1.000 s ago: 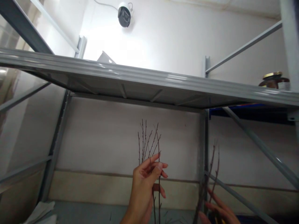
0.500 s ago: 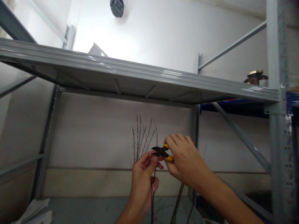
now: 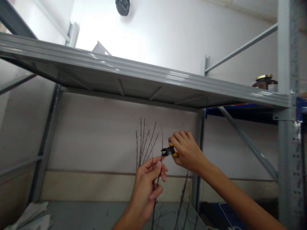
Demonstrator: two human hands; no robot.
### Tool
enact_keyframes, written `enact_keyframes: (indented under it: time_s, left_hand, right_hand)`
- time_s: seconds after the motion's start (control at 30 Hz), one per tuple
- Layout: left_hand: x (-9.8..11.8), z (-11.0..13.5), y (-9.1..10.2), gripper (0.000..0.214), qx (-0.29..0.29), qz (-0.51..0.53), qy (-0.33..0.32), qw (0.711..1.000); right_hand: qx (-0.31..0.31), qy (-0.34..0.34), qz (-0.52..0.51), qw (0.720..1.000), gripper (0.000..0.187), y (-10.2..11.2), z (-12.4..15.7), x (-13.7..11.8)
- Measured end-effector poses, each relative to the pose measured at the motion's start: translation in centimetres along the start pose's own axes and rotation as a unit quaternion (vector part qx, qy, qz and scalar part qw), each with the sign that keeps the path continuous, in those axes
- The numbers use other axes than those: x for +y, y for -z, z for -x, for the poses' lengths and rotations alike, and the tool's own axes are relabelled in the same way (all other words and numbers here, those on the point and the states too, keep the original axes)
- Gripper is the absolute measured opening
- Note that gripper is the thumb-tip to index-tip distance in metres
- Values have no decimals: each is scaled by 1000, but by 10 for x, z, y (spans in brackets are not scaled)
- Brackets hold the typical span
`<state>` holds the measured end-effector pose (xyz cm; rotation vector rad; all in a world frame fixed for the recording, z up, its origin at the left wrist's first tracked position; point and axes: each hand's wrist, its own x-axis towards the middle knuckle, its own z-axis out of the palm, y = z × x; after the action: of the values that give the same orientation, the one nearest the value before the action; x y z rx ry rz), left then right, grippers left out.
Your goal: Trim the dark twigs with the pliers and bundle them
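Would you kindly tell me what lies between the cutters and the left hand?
In the head view, only a short stretch of thin twig runs between the cutters, held in the right hand, and the left hand.

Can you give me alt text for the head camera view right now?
The left hand grips upright bare twigs while the right hand holds yellow-handled diagonal cutters, their black jaws beside one twig. A grey metal shelf runs overhead.

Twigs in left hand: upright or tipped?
Nearly upright: the bare twigs rise from the left hand, tips pointing up, the stems fanning slightly.
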<state>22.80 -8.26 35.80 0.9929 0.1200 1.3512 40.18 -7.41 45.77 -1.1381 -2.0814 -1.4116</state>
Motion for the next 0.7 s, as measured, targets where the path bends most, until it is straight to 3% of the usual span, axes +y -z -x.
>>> enact_keyframes:
  time_s: [0.1,0.17,0.27,0.4,0.53,0.63,0.7]
  left_hand:
    - [2,0,3,28,-5,-11,2,1000]
    - [1,-1,5,29,-4,-24,6,1000]
    - [-1,-2,9,33,2,-38,8,999]
    - [-6,-9,16,38,32,-53,-20,998]
    - [-8,-16,22,42,54,-62,-32,996]
    - [-9,-18,25,43,59,-75,-37,995]
    - [-10,-18,25,43,65,-84,-40,993]
  right_hand:
    - [43,25,-3,999,11,-13,2,2]
    - [59,31,-18,998,16,-23,5,2]
    - [22,-5,-95,995,24,-38,11,-2]
    - [-22,-65,-162,984,14,-51,18,-6]
    - [-43,-110,-193,974,23,-45,12,1]
    - [-103,-159,-251,949,39,-28,-1,10]
    - [-151,-166,-280,933,40,-17,-9,16]
